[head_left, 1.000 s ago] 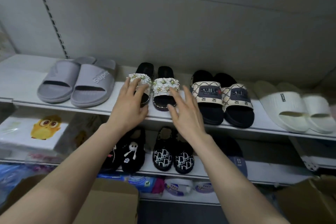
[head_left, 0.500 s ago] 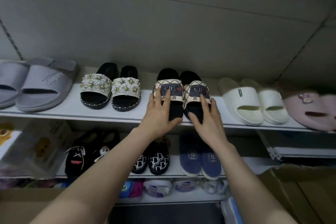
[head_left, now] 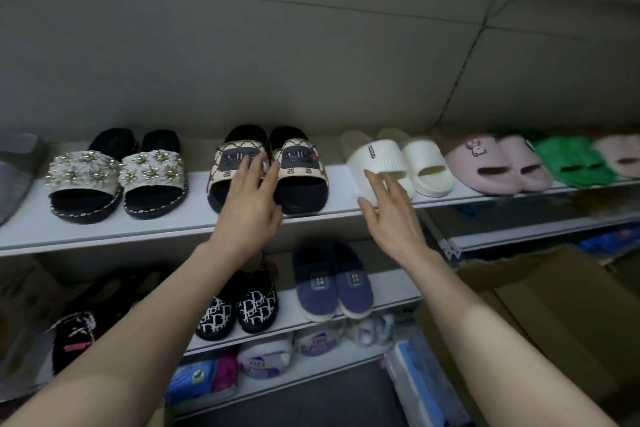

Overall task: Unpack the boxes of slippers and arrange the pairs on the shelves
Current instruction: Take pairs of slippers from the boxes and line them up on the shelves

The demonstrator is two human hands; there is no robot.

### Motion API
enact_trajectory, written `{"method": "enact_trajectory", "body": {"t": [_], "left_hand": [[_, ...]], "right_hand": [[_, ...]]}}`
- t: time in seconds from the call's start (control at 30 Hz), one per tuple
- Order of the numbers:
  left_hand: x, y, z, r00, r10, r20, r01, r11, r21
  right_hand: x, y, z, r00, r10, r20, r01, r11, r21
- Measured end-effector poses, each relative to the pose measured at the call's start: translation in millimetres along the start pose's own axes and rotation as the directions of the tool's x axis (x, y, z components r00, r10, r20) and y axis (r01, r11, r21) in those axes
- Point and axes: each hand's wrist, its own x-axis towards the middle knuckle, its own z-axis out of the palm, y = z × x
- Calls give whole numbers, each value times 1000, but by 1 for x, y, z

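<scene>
Head: left fingers spread on SMILE slippers; right fingers splayed by white slipper.

Dim, flat light, blurred edges (wide-angle bowing)

On the upper shelf before me, slipper pairs side by side; more pairs on the shelf beneath, box at right.

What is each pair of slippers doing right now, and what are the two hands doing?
Left hand: open, fingers resting on the beige patterned SMILE slippers.
Right hand: open, fingers spread at the white ribbed slides; touch unclear.
Pearl-flower black slippers: paired on the top shelf, untouched.
Pink cartoon slippers: paired, untouched.
Brown cardboard box: open.
</scene>
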Motion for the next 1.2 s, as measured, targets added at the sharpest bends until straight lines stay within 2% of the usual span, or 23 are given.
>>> {"method": "enact_trajectory", "body": {"t": [0.1, 0.23, 0.33, 0.43, 0.57, 0.83, 1.03, 1.13, 1.2], "left_hand": [[20, 43, 21, 995, 97, 24, -96, 995, -31], [59, 112, 67, 984, 164, 63, -161, 986, -46], [84, 158, 103, 989, 117, 88, -117, 993, -7], [102, 183, 129, 992, -9, 123, -1, 997, 79], [111, 187, 141, 985, -114, 128, 100, 989, 110], [107, 161, 134, 986, -92, 141, 84, 994, 63], [107, 161, 126, 986, -66, 154, 56, 996, 71], [108, 169, 123, 996, -44, 82, 35, 993, 109], [109, 184, 126, 999, 3, 40, -7, 996, 93]], "right_hand": [[7, 59, -25, 996, 73, -48, -75, 996, -46], [28, 128, -51, 986, 166, 1, -166, 986, -34], [45, 166, -60, 982, 160, 97, -160, 987, -9], [68, 188, -58, 978, 106, 179, -110, 994, 17], [86, 196, -47, 970, 14, 242, -30, 998, 63], [82, 172, -26, 985, -38, 168, 31, 999, 45], [73, 176, -44, 962, -36, 270, 27, 999, 39], [55, 195, -73, 990, -61, 131, 56, 998, 41], [41, 220, -93, 1000, -23, 16, 23, 1000, 8]]}}
